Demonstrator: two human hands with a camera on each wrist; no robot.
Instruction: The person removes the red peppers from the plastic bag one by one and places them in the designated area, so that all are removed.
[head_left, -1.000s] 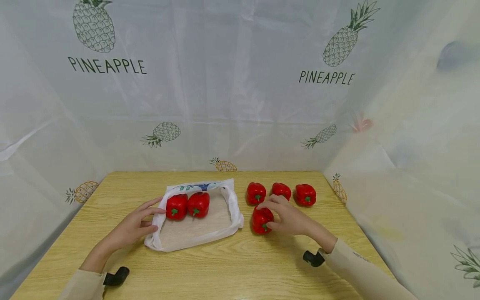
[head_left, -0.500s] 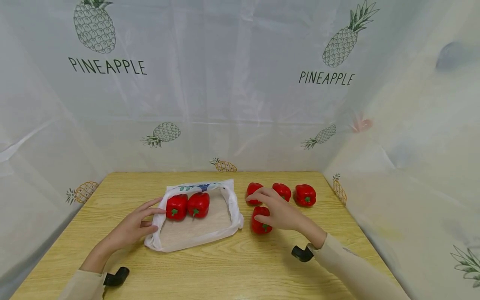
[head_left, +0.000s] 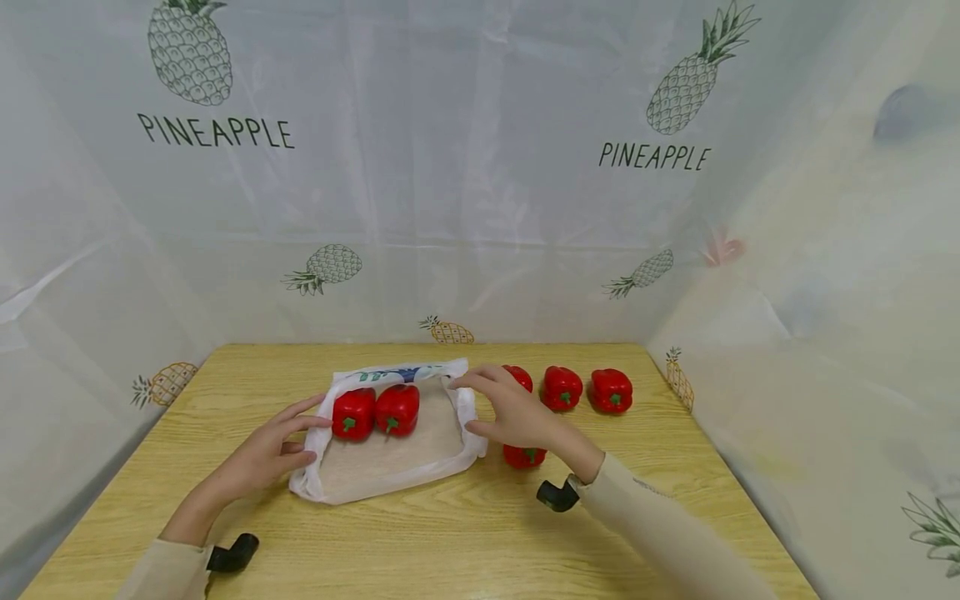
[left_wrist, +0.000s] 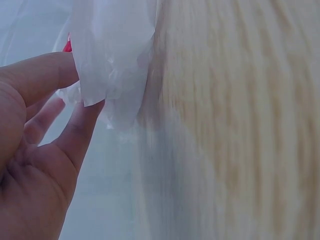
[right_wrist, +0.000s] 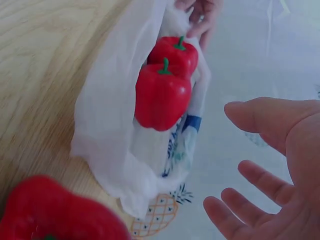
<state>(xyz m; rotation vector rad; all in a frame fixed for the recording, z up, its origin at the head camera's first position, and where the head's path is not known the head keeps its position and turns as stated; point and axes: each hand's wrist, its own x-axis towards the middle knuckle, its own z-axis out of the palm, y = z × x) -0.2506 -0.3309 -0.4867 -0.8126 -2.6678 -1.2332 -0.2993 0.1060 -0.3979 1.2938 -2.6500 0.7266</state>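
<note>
White plastic bag (head_left: 390, 462) lies open on the wooden table (head_left: 450, 533), its mouth spread wide, and two red peppers sit side by side inside it near the far edge: one (head_left: 352, 414) on the left, one (head_left: 397, 408) on the right. Left hand (head_left: 262, 457) rests at the bag's left rim, thumb and fingers pinching the thin film, as the left wrist view shows. Right hand (head_left: 510, 412) hovers over the bag's right rim with fingers spread and relaxed, holding nothing. Four more red peppers lie outside the bag on the table to its right: one (head_left: 524, 456) just under the right wrist, one (head_left: 519, 377) partly hidden behind the fingers, and two (head_left: 562, 387) (head_left: 611, 390) farther right in a row.
</note>
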